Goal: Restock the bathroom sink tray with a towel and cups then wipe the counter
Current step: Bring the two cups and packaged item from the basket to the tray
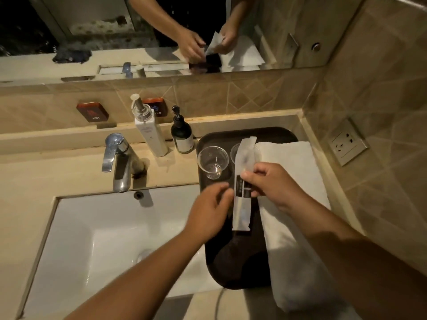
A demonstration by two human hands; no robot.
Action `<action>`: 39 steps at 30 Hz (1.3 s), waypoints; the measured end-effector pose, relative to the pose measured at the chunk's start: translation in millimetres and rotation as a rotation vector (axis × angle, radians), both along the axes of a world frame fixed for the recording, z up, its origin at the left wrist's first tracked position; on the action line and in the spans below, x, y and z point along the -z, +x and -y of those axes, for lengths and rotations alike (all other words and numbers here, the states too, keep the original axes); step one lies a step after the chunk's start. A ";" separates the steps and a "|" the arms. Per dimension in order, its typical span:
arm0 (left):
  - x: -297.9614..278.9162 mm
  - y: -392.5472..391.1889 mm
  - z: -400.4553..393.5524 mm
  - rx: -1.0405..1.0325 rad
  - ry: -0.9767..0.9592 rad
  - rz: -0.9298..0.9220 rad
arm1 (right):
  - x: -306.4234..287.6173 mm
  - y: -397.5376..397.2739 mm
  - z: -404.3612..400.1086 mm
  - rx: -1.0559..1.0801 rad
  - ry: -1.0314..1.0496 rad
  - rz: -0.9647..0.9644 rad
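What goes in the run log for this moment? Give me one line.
right hand: holds sealed packet | left hand: open beside it | tray: towel, cup placed | wiping: not begun

White towel (pixel 293 204), 2 cups (pixel 213 161) on tray (pixel 240 262)

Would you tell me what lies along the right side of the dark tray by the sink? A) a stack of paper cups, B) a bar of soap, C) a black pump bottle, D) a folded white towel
D: a folded white towel lies lengthwise along the right side of the dark tray, beside the clear cup.
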State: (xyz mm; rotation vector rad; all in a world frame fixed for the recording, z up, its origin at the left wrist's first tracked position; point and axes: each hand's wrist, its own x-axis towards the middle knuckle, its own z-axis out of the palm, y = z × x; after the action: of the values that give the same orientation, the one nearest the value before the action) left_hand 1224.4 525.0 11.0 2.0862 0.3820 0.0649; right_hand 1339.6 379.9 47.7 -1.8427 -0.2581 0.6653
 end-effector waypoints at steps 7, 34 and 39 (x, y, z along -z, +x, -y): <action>44.4 -47.2 28.9 0.005 -0.096 -0.261 | 59.4 -25.2 -12.4 -0.008 -0.219 -0.196; 62.6 -43.3 35.9 0.266 0.582 -0.348 | 103.5 -51.3 -7.6 -0.139 -0.673 0.507; 32.2 -45.8 -1.6 0.176 0.829 -0.169 | 72.8 -56.7 0.4 -0.325 -0.806 0.829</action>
State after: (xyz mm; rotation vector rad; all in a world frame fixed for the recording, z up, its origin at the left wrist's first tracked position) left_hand 1178.6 526.6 -21.2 2.9502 0.2935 -0.0728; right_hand 1282.8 379.5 -25.0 -2.8354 -0.9529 0.1613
